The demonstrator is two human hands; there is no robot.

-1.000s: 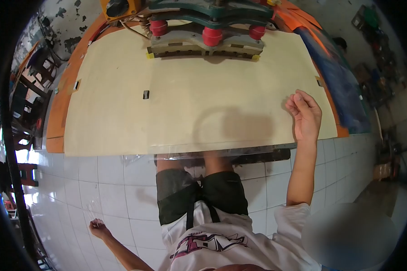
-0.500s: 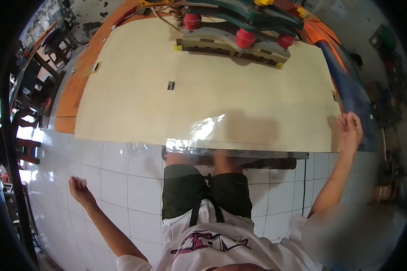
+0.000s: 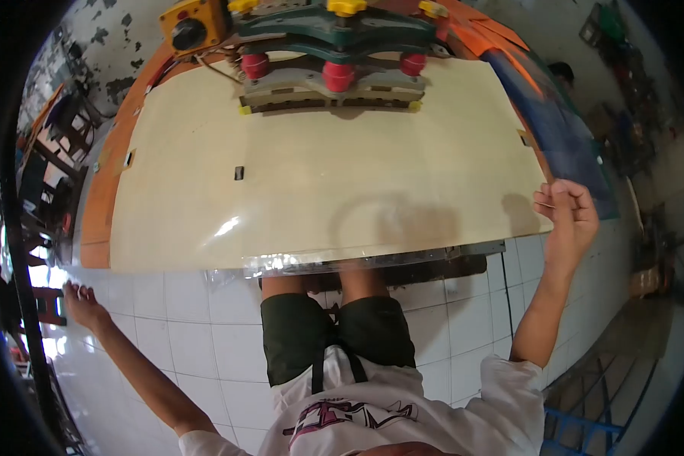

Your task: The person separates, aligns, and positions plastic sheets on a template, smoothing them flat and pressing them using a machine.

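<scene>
A clear plastic sheet (image 3: 281,265) lies over the cream board (image 3: 342,182), its shiny creased front edge hanging just past the board. My right hand (image 3: 570,216) is raised at the board's right front corner, fingers pinched, seemingly on the thin edge of the clear sheet. Low on the left, my left hand (image 3: 87,308) is out over the floor with its fingers curled; whatever lies in them is too hard to see. At the back of the board stands a green and grey press head (image 3: 330,76) with red round spacers and yellow knobs.
A yellow box with a black dial (image 3: 192,29) sits at the back left. Orange table edging (image 3: 99,228) shows on the left, and blue sheeting (image 3: 562,129) on the right. Below is the white tiled floor (image 3: 228,342); dark furniture (image 3: 61,144) stands far left.
My left hand has moved outward to the left, and my right hand has turned and shifted slightly left in view. The camera view has shifted, so the press appears further left.
</scene>
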